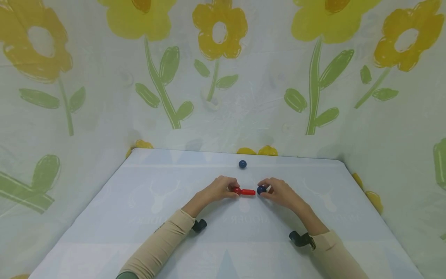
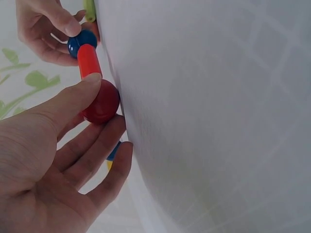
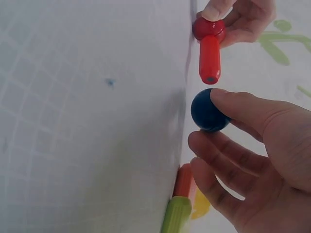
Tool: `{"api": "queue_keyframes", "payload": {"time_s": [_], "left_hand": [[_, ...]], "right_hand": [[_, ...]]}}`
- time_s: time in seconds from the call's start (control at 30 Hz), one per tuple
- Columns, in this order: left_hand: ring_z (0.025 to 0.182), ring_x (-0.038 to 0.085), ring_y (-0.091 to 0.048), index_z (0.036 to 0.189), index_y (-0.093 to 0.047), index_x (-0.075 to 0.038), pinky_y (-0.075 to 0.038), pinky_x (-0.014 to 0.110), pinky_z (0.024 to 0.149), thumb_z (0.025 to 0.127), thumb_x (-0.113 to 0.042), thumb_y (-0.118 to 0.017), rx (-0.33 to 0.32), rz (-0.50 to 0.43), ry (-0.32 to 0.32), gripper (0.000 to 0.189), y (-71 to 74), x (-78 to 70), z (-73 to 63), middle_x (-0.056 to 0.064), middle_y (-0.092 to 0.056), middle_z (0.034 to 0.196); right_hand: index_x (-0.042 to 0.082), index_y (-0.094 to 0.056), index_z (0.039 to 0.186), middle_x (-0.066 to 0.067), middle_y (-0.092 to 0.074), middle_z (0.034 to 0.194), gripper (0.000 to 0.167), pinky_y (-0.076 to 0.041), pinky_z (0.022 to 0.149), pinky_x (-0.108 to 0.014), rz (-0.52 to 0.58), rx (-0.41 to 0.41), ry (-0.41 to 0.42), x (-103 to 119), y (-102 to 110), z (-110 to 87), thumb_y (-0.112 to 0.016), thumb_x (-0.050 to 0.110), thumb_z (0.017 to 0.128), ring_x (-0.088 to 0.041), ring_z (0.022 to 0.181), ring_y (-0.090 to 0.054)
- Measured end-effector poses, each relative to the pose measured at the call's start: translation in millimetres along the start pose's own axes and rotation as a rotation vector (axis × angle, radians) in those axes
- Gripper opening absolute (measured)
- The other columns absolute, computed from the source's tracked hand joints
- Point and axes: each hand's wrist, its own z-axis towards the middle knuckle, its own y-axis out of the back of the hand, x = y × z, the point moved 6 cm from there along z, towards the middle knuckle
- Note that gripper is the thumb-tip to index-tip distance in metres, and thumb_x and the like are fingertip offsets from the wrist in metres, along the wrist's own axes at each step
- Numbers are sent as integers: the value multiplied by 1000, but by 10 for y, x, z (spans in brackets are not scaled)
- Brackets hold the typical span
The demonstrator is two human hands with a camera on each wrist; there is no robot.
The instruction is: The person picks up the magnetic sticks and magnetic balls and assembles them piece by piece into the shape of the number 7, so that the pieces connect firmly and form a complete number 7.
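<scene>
Hands are meeting at the centre of the head frame, over the pale table [image 1: 139, 217]. The left hand [image 1: 217, 190] is pinching the red ball [image 2: 100, 102] between thumb and fingers, clamped on it; the red rod [image 1: 247, 192] is projecting from that ball toward the right of the frame, so the hold is probably keeping the rod level and aimed. The right hand [image 1: 278, 192] is pinching a blue ball [image 1: 261, 190] between thumb and fingertips, clamped on it, just beside the rod's free end. In the right wrist view a small gap is showing between rod tip and blue ball [image 3: 208, 110]; the ball is apparently being lined up with that end. A second blue ball [image 1: 242, 164] is lying apart, higher in the head frame near the table's far edge. Green and orange rods [image 3: 177, 208] are showing under the right palm.
</scene>
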Motion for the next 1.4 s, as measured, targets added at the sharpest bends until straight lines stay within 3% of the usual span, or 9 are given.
{"api": "queue_keyframes", "payload": {"time_s": [0.3,0.57,1.4], "left_hand": [[84,5,-63,108,-70,-12,-53,16,81,84,-15,-77,2,-6,0,25,-8,-3,0,0,-74,99],[84,5,-64,107,-70,-12,-53,17,81,84,-15,-77,0,1,-6,24,-1,-18,-1,0,-74,98],[84,5,-64,107,-70,-13,-54,18,82,84,-15,-77,3,-15,-2,25,4,-13,-10,-1,-74,99]], "right_hand": [[15,-67,118,-2,-69,101,34,-53,70,-22,-23,7,-10,-48,-47,-8,-76,18,85,-11,80,-57],[12,-67,119,-2,-69,100,34,-50,67,-20,-20,5,37,-57,-52,-24,-76,18,86,-10,77,-56],[14,-67,118,-2,-69,101,34,-52,70,-19,-4,-1,38,-52,-71,-37,-76,19,86,-9,78,-57]]}}
